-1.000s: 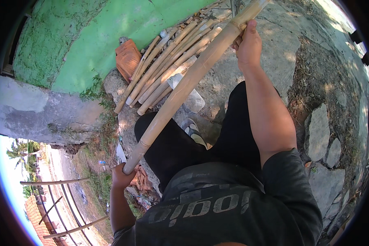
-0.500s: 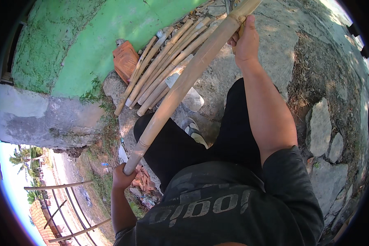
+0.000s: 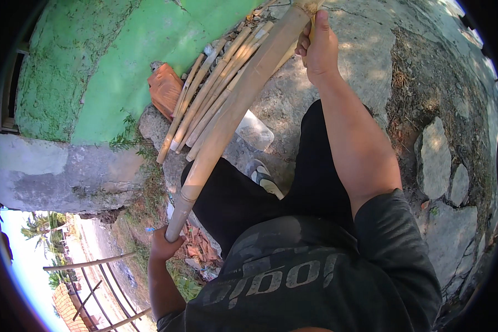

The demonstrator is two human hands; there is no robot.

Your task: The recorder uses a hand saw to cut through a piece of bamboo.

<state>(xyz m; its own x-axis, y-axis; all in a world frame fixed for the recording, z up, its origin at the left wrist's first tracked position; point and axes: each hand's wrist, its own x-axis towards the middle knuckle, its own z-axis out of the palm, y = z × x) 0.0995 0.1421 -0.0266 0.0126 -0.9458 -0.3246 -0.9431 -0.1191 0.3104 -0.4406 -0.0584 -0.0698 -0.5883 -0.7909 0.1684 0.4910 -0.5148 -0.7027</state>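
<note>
The left grip [image 3: 163, 246] is clamped around the lower end of a thick pole [image 3: 235, 110]. The pole runs up and to the right from there, across the person's front, to the right grip [image 3: 315, 47], which is closed around it near its upper end, at the top edge of the view. The fingers [image 3: 303, 44] of the right grip wrap the far side of the pole; the thumb side cannot be made out. So the pole hangs slanted between the two grips, held off the ground, with a ringed joint just above the left grip.

Just left of the right grip, and behind the pole, a bundle of thinner canes [image 3: 210, 102] lies slanted on the stone ground [image 3: 365, 66], their lower ends pointing toward the left grip. Beside the canes' left edge sits a reddish brick [image 3: 165, 91], up against a green wall [image 3: 122, 55]. Below the pole's middle, between the two grips, lies a clear plastic container [image 3: 254, 131], and nearer the person a shoe [image 3: 264, 180] shows past the black trousers [image 3: 243, 193]. Under the left grip are grass and red rubble [image 3: 202, 252]; further left of it a concrete ledge [image 3: 61, 177] drops away. Well right of the right grip, flat stones [image 3: 434, 157] are set in dirt.
</note>
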